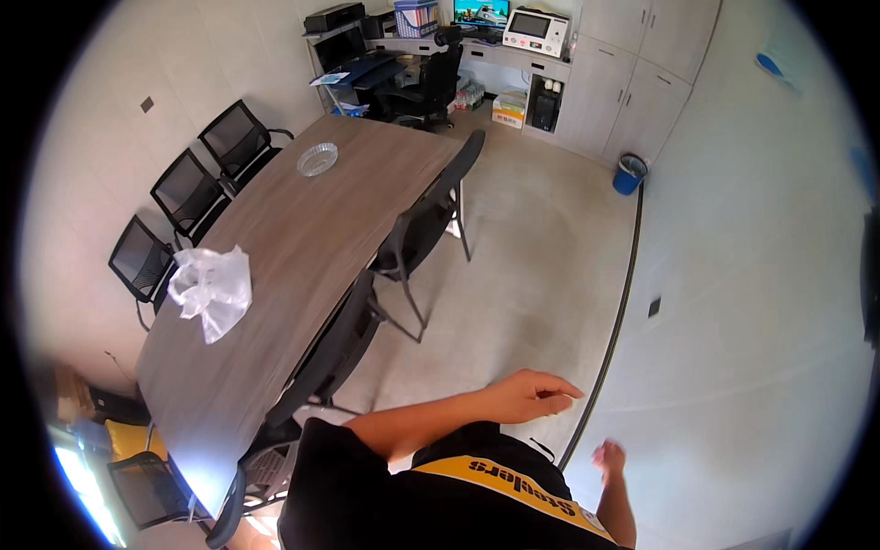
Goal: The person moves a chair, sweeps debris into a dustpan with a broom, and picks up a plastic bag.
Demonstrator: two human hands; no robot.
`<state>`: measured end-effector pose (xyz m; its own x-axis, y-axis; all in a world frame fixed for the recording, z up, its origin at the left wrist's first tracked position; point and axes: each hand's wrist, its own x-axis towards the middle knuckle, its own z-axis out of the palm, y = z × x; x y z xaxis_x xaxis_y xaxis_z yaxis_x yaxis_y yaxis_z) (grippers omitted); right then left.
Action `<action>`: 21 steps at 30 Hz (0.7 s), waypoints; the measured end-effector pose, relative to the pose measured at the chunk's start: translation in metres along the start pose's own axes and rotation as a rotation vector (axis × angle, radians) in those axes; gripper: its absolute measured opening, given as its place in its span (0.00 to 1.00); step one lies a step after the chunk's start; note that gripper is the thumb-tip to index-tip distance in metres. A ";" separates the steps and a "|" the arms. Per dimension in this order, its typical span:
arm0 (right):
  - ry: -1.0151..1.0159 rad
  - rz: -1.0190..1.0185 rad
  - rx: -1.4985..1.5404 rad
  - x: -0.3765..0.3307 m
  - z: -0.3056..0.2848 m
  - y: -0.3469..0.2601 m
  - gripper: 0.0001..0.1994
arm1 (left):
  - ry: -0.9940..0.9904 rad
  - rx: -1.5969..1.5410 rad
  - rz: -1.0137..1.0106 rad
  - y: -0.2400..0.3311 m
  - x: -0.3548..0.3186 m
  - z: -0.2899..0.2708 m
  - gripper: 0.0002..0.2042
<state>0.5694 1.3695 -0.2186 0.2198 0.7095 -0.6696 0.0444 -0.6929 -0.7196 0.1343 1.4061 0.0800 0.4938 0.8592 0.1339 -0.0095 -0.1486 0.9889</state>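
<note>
My left hand [532,396] hangs in front of my body above the floor, its fingers loosely stretched out and nothing in it. To the right and lower down is my right hand [609,456], blurred and partly turned away, so its fingers do not show clearly. Neither hand touches anything. On the long wood-grain table [312,220] to my left lies a crumpled clear plastic bag [213,289]; what it may hold cannot be made out. Farther along the same table sits a clear glass ashtray-like dish [317,159].
Black chairs [344,348] line the table's near side, mesh-backed ones [190,191] its far side. A desk with a monitor [481,12] and a white boxy device [536,33] stands at the back, beside an office chair [438,82]. A blue bin [630,174] is by the cabinets [614,82].
</note>
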 end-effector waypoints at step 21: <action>-0.268 0.289 -0.310 0.490 0.119 -0.365 0.06 | 0.238 0.128 -0.558 -0.154 0.421 -0.289 0.18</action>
<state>0.5452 1.9853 -0.3055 0.0091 0.4629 -0.8864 0.3152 -0.8425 -0.4368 0.0923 1.9319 0.0027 0.1860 0.9077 -0.3760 0.3061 0.3101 0.9001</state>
